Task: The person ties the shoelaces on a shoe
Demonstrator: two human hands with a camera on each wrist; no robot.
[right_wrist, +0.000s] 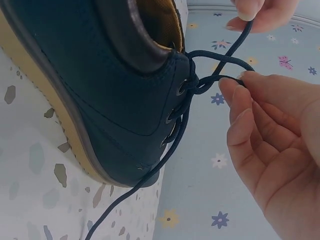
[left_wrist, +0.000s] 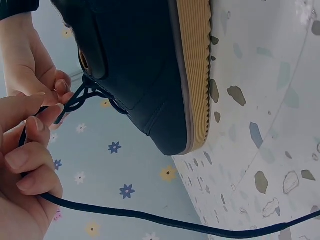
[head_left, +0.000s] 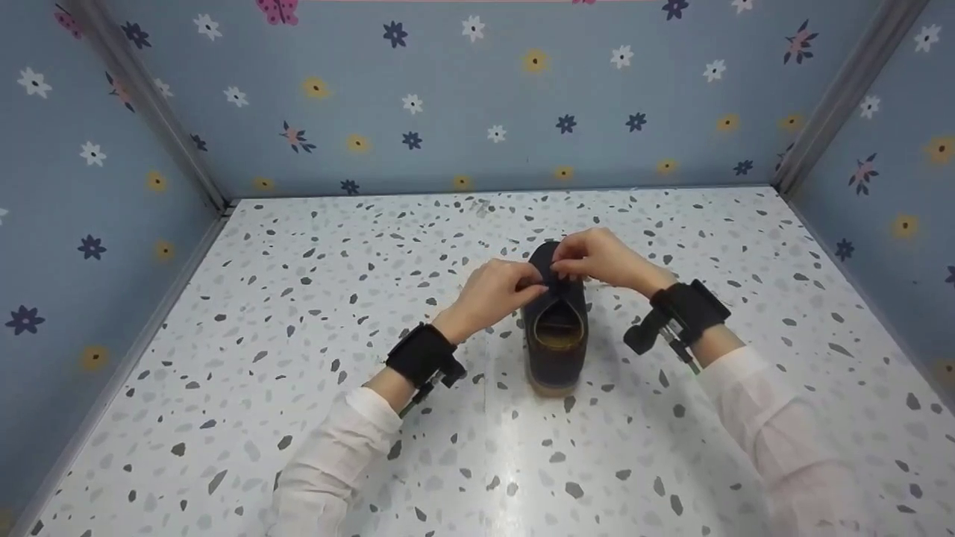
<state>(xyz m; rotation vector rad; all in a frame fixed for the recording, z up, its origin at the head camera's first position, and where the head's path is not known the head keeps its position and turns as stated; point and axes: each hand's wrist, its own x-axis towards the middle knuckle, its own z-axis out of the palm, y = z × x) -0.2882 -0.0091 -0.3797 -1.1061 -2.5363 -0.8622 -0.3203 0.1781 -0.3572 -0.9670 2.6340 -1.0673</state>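
Note:
A dark blue lace-up shoe (head_left: 556,365) with a tan ribbed sole (left_wrist: 196,75) stands upright on the speckled surface, its toe pointing away from me. My left hand (head_left: 492,294) is above the lacing and pinches one strand of the dark shoelace (left_wrist: 140,215); that lace runs behind its curled fingers and trails off to the side. Across from it, my right hand (head_left: 600,257) pinches a loop of lace (right_wrist: 220,57) between thumb and forefinger. Both strands meet at a crossing (right_wrist: 192,82) by the top eyelets. Another lace length hangs past the toe in the right wrist view.
White terrazzo-patterned tabletop (head_left: 298,388) lies under the shoe. Blue panels with printed flowers (head_left: 448,97) enclose it at the back and both sides, joined by grey corner posts (head_left: 149,97). A black strap with a small device (head_left: 421,354) circles each wrist.

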